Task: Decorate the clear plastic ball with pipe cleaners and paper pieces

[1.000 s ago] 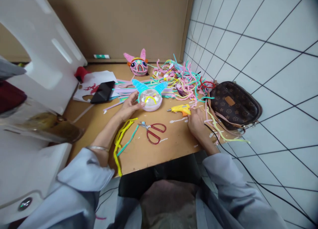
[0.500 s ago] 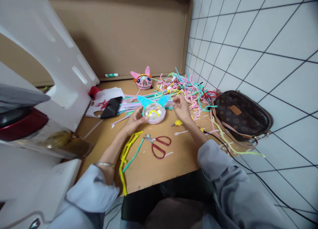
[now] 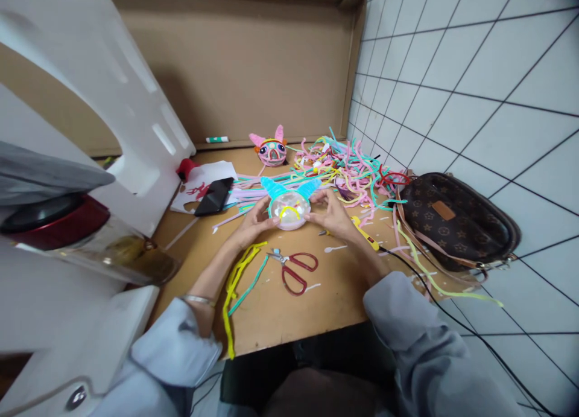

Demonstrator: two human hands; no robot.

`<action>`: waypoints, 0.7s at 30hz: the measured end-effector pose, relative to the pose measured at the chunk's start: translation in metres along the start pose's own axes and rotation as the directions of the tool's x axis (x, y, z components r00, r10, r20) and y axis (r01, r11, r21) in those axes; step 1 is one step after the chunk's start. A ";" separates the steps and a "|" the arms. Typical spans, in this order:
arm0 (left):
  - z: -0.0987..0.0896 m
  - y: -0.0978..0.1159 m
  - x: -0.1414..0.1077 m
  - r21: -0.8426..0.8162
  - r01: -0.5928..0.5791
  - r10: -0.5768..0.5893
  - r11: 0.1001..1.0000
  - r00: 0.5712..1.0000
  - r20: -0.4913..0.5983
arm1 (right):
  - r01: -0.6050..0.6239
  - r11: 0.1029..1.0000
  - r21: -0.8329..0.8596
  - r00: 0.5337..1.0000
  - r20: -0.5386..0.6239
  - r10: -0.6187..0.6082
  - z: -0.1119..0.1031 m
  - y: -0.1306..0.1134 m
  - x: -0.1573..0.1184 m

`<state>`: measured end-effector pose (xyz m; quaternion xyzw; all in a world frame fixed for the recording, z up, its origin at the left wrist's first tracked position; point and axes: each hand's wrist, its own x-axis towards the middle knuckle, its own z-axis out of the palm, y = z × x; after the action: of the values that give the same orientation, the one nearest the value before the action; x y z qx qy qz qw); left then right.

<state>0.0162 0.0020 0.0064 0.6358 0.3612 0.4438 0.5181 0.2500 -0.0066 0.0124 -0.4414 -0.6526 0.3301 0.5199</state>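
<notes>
Between my two hands is a round, clear plastic ball (image 3: pixel 295 220) with two blue pipe-cleaner ears on top and a curved yellow strip on its front. My left hand (image 3: pixel 256 222) grips its left side, thumb on the front. On the right side, my right hand (image 3: pixel 333 214) holds it with thumb and fingers. Red-handled scissors (image 3: pixel 294 270) lie open on the table below it. Left of them are yellow pipe cleaners (image 3: pixel 236 284) and one green pipe cleaner (image 3: pixel 249 285). A yellow glue gun (image 3: pixel 365 234) lies partly behind my right wrist.
A finished-looking pink-eared pipe-cleaner head (image 3: pixel 272 151) stands at the back. Beside it is a tangled heap of pipe cleaners (image 3: pixel 348 166). A black phone (image 3: pixel 214 197) rests on paper. A brown handbag (image 3: pixel 456 221) sits by the tiled wall; a lidded jar (image 3: pixel 104 242) is at left.
My right hand has come in from beside the right ear and now grips the ball's right side. My left hand keeps its hold. The whole view has shifted slightly.
</notes>
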 end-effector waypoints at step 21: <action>0.003 -0.010 0.009 -0.026 -0.069 0.070 0.997 0.997 0.015 | -0.101 0.992 -0.069 0.995 -0.025 0.100 0.009 -0.004 -0.003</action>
<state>0.0218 0.0113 -0.0021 0.6448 0.3291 0.4612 0.5131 0.2401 -0.0106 0.0126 -0.4950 -0.6351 0.3282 0.4939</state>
